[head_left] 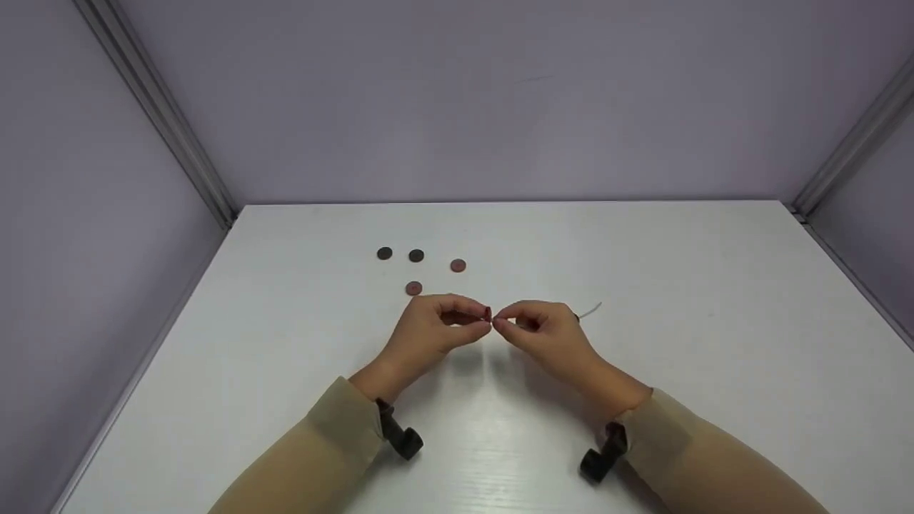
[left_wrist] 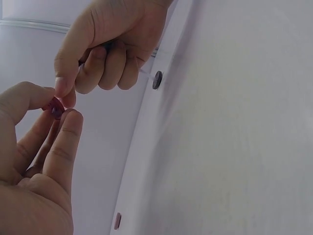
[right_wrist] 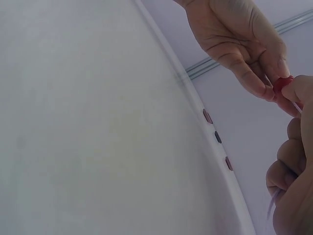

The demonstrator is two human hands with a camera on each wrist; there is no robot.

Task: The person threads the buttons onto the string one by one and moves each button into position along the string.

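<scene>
Your left hand pinches a small red button between thumb and fingertips, holding it above the table, near its middle. The left wrist view shows the button gripped at the fingertips, and the right wrist view shows it from the other side.

Your right hand meets the left at the button, its thumb and forefinger pinched together right against it. The other fingers are curled in, and a thin pale thread trails out from behind that hand toward the right, lying just over the table. In the right wrist view the thread hangs below the curled fingers. Whether its tip has entered the button is too small to tell.

Four more buttons lie flat on the table just beyond your hands: two dark buttons side by side at the back left, a reddish-brown button to their right, and another reddish-brown one nearest your left hand. They are apart from one another.

Both sleeves are tan, with a black strap at each wrist.
</scene>
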